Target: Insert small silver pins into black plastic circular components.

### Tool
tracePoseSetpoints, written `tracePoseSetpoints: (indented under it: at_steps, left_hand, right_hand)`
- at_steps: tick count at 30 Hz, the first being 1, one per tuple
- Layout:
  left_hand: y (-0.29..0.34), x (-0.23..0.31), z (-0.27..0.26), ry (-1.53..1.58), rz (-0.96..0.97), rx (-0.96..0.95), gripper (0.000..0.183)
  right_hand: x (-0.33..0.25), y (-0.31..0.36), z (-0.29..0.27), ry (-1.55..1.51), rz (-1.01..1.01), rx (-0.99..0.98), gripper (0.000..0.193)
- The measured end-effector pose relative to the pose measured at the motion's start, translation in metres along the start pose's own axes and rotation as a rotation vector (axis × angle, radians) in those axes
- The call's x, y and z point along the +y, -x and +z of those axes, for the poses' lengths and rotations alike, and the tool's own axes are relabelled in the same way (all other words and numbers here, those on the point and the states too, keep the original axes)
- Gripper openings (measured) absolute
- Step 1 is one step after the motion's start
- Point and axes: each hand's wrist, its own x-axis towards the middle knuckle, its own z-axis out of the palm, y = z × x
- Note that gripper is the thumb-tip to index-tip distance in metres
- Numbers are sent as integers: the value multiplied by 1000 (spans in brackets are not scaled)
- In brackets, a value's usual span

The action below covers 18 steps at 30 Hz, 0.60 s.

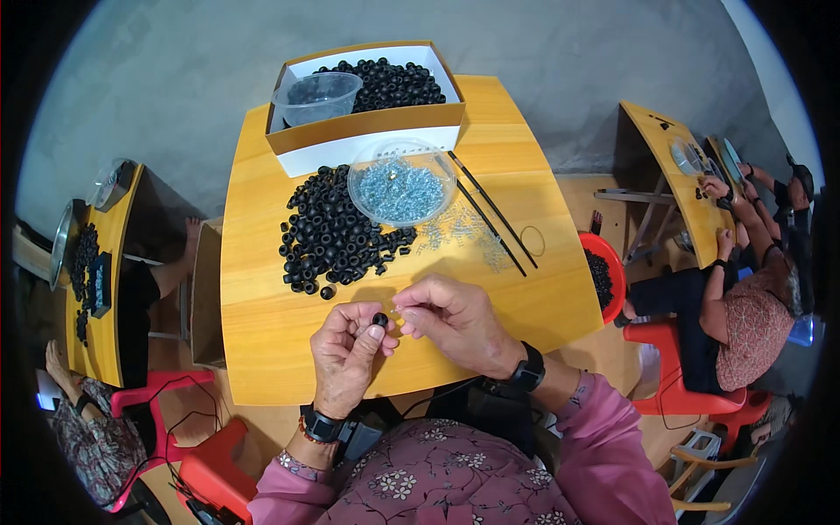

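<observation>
One black ring-shaped piece (pixel 380 320) is in work, gripped between the thumb and fingers of the left hand (pixel 352 343) above the near part of the counter (pixel 280 350). The right hand (pixel 455 319) is pinched on a tiny pale piece (pixel 395 308), too small to make out fully, just beside the black one and seemingly not joined to it. This single unit therefore looks unfinished.

Much seems left: a heap of loose black pieces (pixel 328 232) lies beyond the left hand, and small clear pieces (pixel 402 194) fill a shallow clear dish (pixel 353 191), with more scattered to its right. The box (pixel 367 150) behind holds many black pieces (pixel 394 83) too; whether those are finished or waiting, I cannot tell.
</observation>
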Motion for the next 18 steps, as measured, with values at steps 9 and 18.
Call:
tracePoseSetpoints:
  at_steps: [9,18]
  left_hand:
    - [-1,-3,-2,24,12,-14,20]
    - [-2,-2,-3,55,41,-36,14]
  right_hand:
    - [3,-8,0,308,-257,-111,15]
    - [5,-1,5,322,-275,-154,31]
